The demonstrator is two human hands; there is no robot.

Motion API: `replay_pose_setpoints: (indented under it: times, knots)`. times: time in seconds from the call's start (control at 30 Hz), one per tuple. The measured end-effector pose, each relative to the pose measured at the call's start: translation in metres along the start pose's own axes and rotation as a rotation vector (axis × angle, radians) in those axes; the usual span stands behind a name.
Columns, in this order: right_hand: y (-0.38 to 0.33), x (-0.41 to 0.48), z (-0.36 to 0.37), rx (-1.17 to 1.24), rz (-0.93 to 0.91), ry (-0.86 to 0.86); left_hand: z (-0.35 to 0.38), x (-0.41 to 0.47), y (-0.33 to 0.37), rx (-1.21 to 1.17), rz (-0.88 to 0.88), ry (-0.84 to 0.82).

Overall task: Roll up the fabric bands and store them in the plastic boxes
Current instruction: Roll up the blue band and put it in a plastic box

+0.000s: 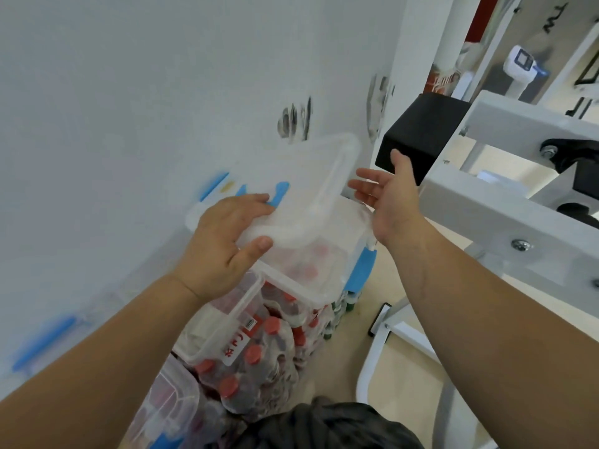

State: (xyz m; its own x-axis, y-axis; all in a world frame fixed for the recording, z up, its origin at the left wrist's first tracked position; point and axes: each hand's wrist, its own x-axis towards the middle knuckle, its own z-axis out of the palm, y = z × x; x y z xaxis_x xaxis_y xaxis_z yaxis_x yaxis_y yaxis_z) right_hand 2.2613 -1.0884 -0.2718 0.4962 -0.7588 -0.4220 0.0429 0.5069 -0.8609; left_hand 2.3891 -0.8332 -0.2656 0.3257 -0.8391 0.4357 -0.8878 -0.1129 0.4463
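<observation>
A storage corner, possibly in a gym: shrink-wrapped packs of red-capped bottles are stacked on the beige floor against a white wall. Among them are clear plastic boxes with blue clasps, beside a white steel frame with a black pad.

Little here is readable for you. The clear plastic box has a white label on its side wall with red characters, rotated and blurred; I can't resolve them. Just above the label on the same wall is a small barcode sticker, its digits too small to read. At top right, the white panel carries black lettering, sideways, cut by the frame edge, and no word comes out. The dark marks on the wall are smeared; can't tell if they're writing.
</observation>
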Motion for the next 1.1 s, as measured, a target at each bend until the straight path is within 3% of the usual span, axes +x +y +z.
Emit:
replay_pose_setpoints:
  times: [0.1, 0.2, 0.37, 0.5, 0.77, 0.97, 1.1]
  knots:
    - [0.001, -0.004, -0.004, 0.090, 0.042, -0.052, 0.006, -0.005, -0.001, 0.142, -0.045, -0.228]
    - [0.008, -0.015, -0.008, -0.041, 0.055, -0.058, 0.014, -0.009, 0.001, 0.234, -0.072, -0.384]
    - [0.022, -0.039, -0.027, -0.426, 0.093, -0.061, 0.025, -0.007, 0.006, 0.349, -0.074, -0.459]
    - [0.037, -0.053, -0.039, -0.500, 0.186, -0.124, 0.044, -0.006, 0.020, 0.428, 0.065, -0.530]
    - [0.043, -0.050, -0.034, -0.419, 0.013, 0.053, 0.051, 0.010, 0.031, 0.562, 0.123, -0.621]
    - [0.052, -0.052, -0.036, -0.195, 0.083, 0.061, 0.049, 0.011, 0.038, 0.418, 0.010, -0.611]
    - [0.059, -0.052, -0.039, -0.088, 0.094, 0.040, 0.062, 0.008, 0.044, 0.494, -0.041, -0.556]
